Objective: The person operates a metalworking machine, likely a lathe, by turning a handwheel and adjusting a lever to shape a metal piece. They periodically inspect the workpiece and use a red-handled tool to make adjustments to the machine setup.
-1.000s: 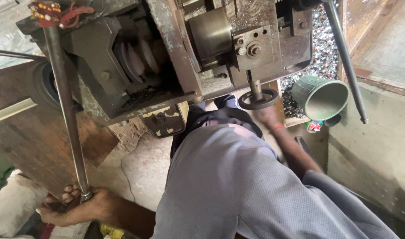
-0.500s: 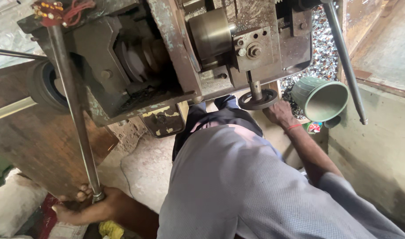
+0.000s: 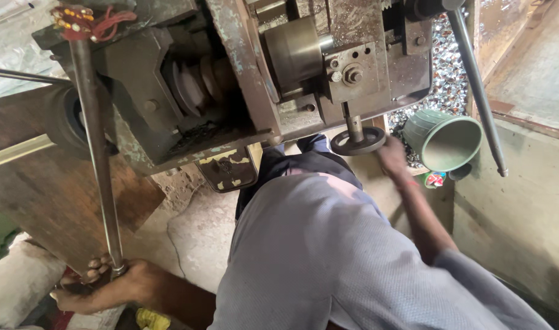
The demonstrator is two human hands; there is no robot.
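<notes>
The left hand [image 3: 102,287], at seven o'clock in the view, has its fingers [image 3: 95,264] clamped round the lower end of a long steel lever [image 3: 97,153]. The lever runs up to eleven o'clock, where red thread and beads [image 3: 87,18] are tied about its top. The right hand [image 3: 392,160], just right of centre, rests at the rim of a small dark handwheel [image 3: 359,142] under the press [image 3: 243,79]; whether its fingers are closed on the rim I cannot tell, as the hand is blurred. A green cup [image 3: 444,139] lies tilted at three o'clock, mouth towards the camera, just beside that hand. Under the cup sits a small red and green package [image 3: 435,179], partly hidden. Shiny metal bits [image 3: 441,67] are heaped behind the cup at one o'clock. A yellowish worn label plate [image 3: 224,166] hangs below the press near centre.
</notes>
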